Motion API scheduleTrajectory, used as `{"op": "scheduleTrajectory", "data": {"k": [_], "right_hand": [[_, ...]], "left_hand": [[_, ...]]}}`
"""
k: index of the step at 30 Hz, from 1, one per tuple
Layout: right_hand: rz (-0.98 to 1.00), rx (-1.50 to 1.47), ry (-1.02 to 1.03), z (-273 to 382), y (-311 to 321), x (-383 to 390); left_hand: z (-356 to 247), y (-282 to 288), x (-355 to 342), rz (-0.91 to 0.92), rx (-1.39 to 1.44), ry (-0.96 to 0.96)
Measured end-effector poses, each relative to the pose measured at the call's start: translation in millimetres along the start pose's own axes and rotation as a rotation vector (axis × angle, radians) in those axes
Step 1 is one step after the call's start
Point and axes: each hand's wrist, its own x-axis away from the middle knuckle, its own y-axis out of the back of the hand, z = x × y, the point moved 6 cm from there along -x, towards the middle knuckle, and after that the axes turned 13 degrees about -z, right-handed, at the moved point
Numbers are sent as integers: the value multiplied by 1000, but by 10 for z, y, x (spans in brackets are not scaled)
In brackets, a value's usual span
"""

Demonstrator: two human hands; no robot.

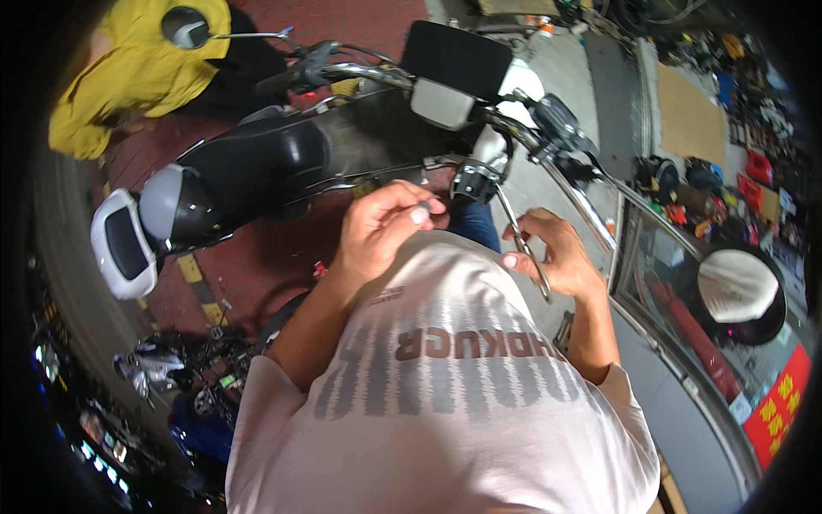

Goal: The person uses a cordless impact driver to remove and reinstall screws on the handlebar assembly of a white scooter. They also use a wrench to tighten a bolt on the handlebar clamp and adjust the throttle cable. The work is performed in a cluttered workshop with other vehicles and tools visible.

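My left hand (385, 227) is closed in a pinch in front of my shirt, thumb against fingers. A small dark piece (425, 206) sits at its fingertips, too small to name. My right hand (556, 257) grips a slim silver metal hand tool (538, 267), its long shaft slanting up toward the motorcycle. The tool's upper end lies by a black rounded part (475, 182) near the front of the motorcycle (257, 163); whether they touch I cannot tell. The motorcycle stands crosswise ahead of me, with its handlebar (565, 184) at the right and its seat toward the left.
Behind the motorcycle is a person in yellow clothing (145, 77). A glass display case (668, 291) stands close on my right, with a round mirror (738, 287) jutting over it. Tools and parts crowd the floor at far right. More vehicles (201, 403) stand at lower left.
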Motion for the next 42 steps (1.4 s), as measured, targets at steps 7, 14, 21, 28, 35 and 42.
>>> {"op": "scheduleTrajectory", "data": {"k": [7,14,21,28,35,42], "right_hand": [[-164,207,-172,-104,10,397],[-628,-425,43,52,-248,559],[-785,-204,386,185,-90,684],[-823,-130,515,-458,431,1319],[-1338,155,36,-1843,1507,1969],[-827,-356,-274,-2239,992,1712]], "left_hand": [[-43,3,-15,140,-277,-318],[-166,-466,64,329,-614,-671],[-160,-990,252,456,-663,-796],[349,-1241,400,199,-666,-447],[1318,-626,308,-507,-101,258],[381,-791,-197,-378,-634,-549]]}}
